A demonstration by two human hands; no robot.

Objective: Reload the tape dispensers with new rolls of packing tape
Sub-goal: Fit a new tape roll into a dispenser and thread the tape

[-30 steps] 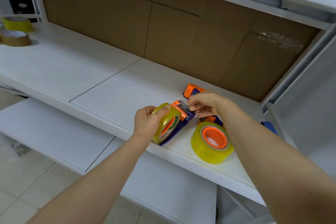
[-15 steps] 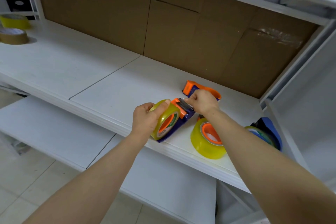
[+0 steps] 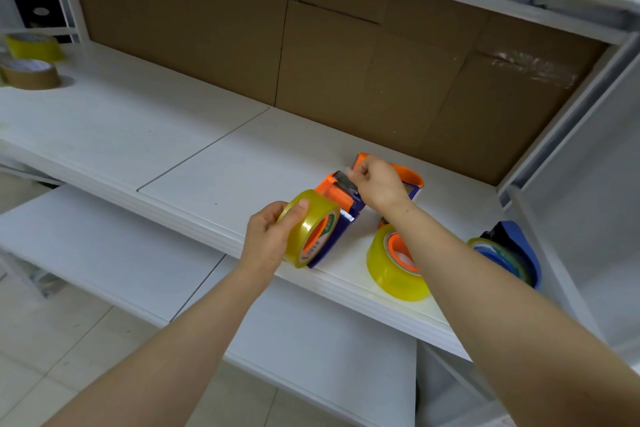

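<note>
Right now, your workspace is the long white shelf board (image 3: 145, 135) backed by brown cardboard, and near its front edge sits the blue-and-orange handheld tape dispenser (image 3: 341, 210), tipped on its side with a yellow-tinted clear roll of packing tape (image 3: 310, 227) already on its hub. Your left hand (image 3: 268, 239) wraps that roll, thumb across the tread and fingers curled behind it; your right hand (image 3: 377, 184) is at the dispenser's front end, fingertips pressed together in a pinch at the dark roller and blade, though whether they have the tape's loose end cannot be told. To do this step well, hold the roll from spinning with the left hand and draw the tape straight through the slot, sticky side kept off the roller guard, so it does not fold. A spare yellow roll with an orange core (image 3: 396, 262) lies just beside your right forearm, and a second blue dispenser (image 3: 512, 253) sits farther right. Compared with half a second ago, your right hand has risen slightly at the front end, while the left grip looks unchanged.
</note>
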